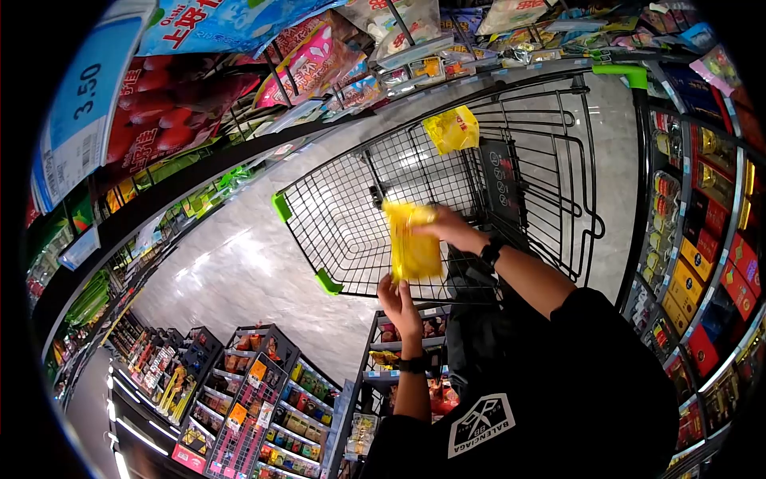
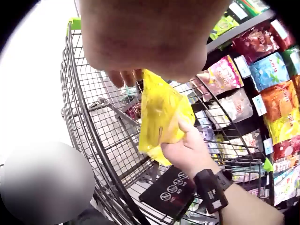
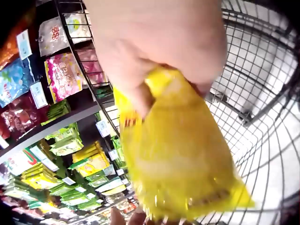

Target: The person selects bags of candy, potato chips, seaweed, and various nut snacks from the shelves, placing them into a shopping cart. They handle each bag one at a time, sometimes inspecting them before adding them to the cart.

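In the head view a yellow plastic snack bag [image 1: 415, 243], blurred by motion, is over the shopping cart [image 1: 351, 227]. My right hand [image 1: 451, 230] grips its upper end, the thumb and fingers bunching the film in the right wrist view. At the other end of the bag [image 3: 183, 145] is my left hand [image 1: 396, 305], its fingers loosely extended right at the edge. The left wrist view shows those fingers [image 2: 123, 77] beside a corner of the bag [image 2: 161, 115], partly hidden by the wrist. A second yellow bag [image 1: 452, 130] lies at the cart's far side.
Shelves of bagged snacks [image 1: 311, 68] run along the far side, with a price tag [image 1: 88, 104] close at upper left. Boxed goods [image 1: 702, 263] fill shelves at right. Display racks [image 1: 255, 399] stand at lower left. A dark panel [image 1: 504, 180] is on the cart.
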The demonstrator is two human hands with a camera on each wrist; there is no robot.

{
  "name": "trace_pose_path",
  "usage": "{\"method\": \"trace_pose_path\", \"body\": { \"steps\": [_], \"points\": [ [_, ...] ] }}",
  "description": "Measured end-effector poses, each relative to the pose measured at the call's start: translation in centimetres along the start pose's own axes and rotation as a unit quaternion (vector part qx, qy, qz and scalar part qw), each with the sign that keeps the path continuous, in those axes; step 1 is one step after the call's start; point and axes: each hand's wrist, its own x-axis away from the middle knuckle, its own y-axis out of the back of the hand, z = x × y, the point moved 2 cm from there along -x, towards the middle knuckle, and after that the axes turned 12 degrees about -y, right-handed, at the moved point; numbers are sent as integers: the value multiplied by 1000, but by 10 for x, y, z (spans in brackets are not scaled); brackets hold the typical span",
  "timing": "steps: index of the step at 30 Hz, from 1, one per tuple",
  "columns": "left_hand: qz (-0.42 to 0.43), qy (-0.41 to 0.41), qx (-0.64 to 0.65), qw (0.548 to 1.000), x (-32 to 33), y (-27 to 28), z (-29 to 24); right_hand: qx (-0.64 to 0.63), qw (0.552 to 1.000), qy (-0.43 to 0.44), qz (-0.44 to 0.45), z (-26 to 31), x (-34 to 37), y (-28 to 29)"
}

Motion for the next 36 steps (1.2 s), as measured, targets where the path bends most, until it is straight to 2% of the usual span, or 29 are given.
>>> {"method": "trace_pose_path", "body": {
  "steps": [2, 3, 4, 6, 7, 8, 10, 11, 12, 14, 15, 18, 19, 20, 21, 22, 24, 25, 27, 28, 31, 32, 34, 36],
  "points": [
    [43, 31, -135, 989, -13, -1, 19, -206, 975, 54, -71, 13, -14, 23],
    [76, -20, -226, 971, -17, -1, 39, -218, 965, 84, -124, 14, -28, 37],
    [78, -7, -269, 960, -15, -4, 57, -228, 951, 114, -175, 16, -42, 53],
    [99, -94, -413, 900, -12, -22, 48, -258, 909, 166, -283, 26, -61, 79],
    [56, -72, -401, 912, -12, -19, 56, -255, 890, 167, -340, 18, -75, 96],
    [55, -67, -402, 912, -14, -21, 58, -249, 868, 166, -395, 10, -89, 112],
    [62, -60, -402, 912, -11, -19, 54, -254, 847, 101, -455, -2, -97, 126],
    [66, -58, -411, 907, -12, -19, 53, -198, 852, 81, -478, -5, -99, 132],
    [72, -91, -420, 900, -13, -19, 54, -196, 854, 84, -474, 5, -102, 127],
    [77, -73, -429, 897, -10, -17, 60, -130, 842, -13, -523, 18, -93, 115],
    [85, -60, -428, 898, -7, -15, 56, -127, 842, -21, -524, 3, -99, 117],
    [93, -48, -422, 901, -6, -15, 61, -350, 821, -131, -432, -20, -148, 141],
    [101, -62, -429, 896, -1, -12, 64, -369, 857, -4, -360, -28, -160, 144],
    [105, -81, -434, 891, 1, -10, 73, -378, 874, 127, -276, -24, -172, 145],
    [96, -89, -413, 901, 0, -12, 70, -368, 855, 119, -345, -12, -156, 127],
    [96, -76, -415, 901, 2, -12, 67, -388, 830, 41, -399, -16, -152, 125],
    [98, -83, -399, 908, 5, -11, 67, -336, 822, 37, -459, -21, -143, 119],
    [93, -81, -396, 910, 3, -12, 69, -301, 830, 80, -462, -20, -144, 114],
    [85, -86, -383, 916, 6, -9, 69, -253, 831, 184, -460, -24, -144, 96],
    [82, -84, -383, 916, 6, -8, 70, -177, 850, 167, -466, -27, -139, 86],
    [80, -97, -381, 916, 10, -7, 71, -126, 871, 201, -430, -37, -131, 47],
    [81, -88, -386, 915, 11, -7, 72, -192, 875, 230, -380, -37, -130, 33],
    [80, -80, -390, 914, 14, -7, 73, -194, 905, 207, -318, -34, -127, 21],
    [78, -73, -399, 911, 17, -7, 74, -177, 916, 197, -302, -29, -130, 23]
  ]
}}
